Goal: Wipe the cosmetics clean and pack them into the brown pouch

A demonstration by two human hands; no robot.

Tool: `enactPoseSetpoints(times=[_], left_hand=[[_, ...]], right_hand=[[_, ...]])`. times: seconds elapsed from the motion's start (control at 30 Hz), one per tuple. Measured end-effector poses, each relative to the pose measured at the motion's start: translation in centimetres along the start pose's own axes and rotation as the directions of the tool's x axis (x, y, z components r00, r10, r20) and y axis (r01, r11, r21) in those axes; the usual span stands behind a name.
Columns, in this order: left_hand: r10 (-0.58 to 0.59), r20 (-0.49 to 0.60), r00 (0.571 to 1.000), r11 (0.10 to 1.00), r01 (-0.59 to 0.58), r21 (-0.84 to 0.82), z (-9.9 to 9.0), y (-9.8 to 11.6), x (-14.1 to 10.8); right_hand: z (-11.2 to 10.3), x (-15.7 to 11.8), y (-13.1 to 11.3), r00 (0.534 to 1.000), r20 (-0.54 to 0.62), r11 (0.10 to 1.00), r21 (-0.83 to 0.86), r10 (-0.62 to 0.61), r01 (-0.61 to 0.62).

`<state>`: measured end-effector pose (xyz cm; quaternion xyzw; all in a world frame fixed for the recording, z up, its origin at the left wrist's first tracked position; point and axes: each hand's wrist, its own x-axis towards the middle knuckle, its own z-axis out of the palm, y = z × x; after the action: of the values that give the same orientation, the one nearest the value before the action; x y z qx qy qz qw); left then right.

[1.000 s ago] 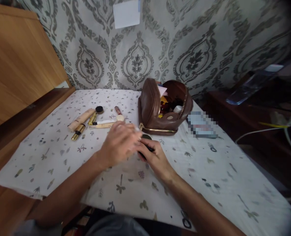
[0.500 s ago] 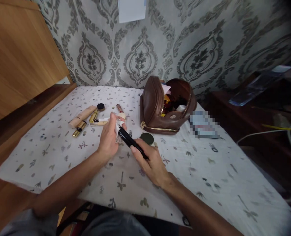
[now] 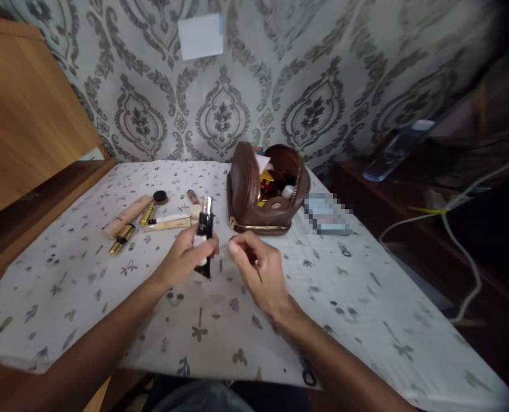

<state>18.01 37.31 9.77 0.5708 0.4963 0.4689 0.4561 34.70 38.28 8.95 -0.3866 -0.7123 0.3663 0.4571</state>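
My left hand (image 3: 188, 254) is closed around a black cosmetic tube (image 3: 205, 223), held nearly upright with its shiny silver end at the top. Something white, perhaps a tissue (image 3: 200, 243), is pressed against the tube under my thumb. Just to the right, apart from the tube, is my right hand (image 3: 260, 272), its fingers curled and thumb drawn in to a pinch. Whatever lies between those fingertips, if anything, is too small or hidden to make out. Beyond my hands stands an open brown makeup bag (image 3: 258, 214) with several items inside.
On the left of the patterned cloth lie a beige tube (image 3: 127, 216), gold-and-black containers (image 3: 122, 238), a round black lid (image 3: 160, 197) and slim tubes (image 3: 168, 224). A pixelated packet (image 3: 328, 213) is right of the bag. A clear bottle (image 3: 395, 151) and a white cable (image 3: 464, 246) are further right.
The black tube has passed from my right hand to my left and now stands nearly upright. My right hand has come off it. The view has shifted right.
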Motion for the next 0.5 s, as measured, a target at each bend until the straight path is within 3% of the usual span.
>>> enactPoseSetpoints(times=[0.1, 0.2, 0.27, 0.37, 0.43, 0.5], left_hand=[[-0.056, 0.249, 0.967, 0.994, 0.031, 0.104, -0.1, 0.3, -0.6], [-0.129, 0.374, 0.918, 0.991, 0.103, 0.09, 0.8, 0.1, -1.4], [-0.202, 0.466, 0.861, 0.979, 0.192, 0.069, 1.5, -0.1, -1.8], [-0.291, 0.527, 0.798, 0.95, 0.305, 0.063, 2.3, -0.4, -2.3], [-0.328, 0.557, 0.763, 0.936, 0.342, 0.083, 2.6, -0.4, -2.2], [-0.355, 0.627, 0.693, 0.923, 0.365, 0.119, 2.9, -0.3, -1.9]], right_hand=[[-0.7, 0.1, -0.6, 0.999, 0.018, 0.987, 0.157, -0.049, 0.045], [-2.0, 0.0, -1.1, 0.999, 0.024, 0.947, 0.318, -0.049, 0.039], [-3.2, -0.3, -1.4, 1.0, -0.017, 0.917, 0.4, 0.003, 0.004], [-4.8, -1.2, -1.5, 0.998, -0.021, 0.886, 0.462, 0.065, -0.048], [-5.2, -2.2, -1.2, 0.998, 0.042, 0.879, 0.472, 0.052, -0.066], [-5.3, -3.0, -0.5, 0.992, 0.121, 0.866, 0.492, 0.027, -0.083]])
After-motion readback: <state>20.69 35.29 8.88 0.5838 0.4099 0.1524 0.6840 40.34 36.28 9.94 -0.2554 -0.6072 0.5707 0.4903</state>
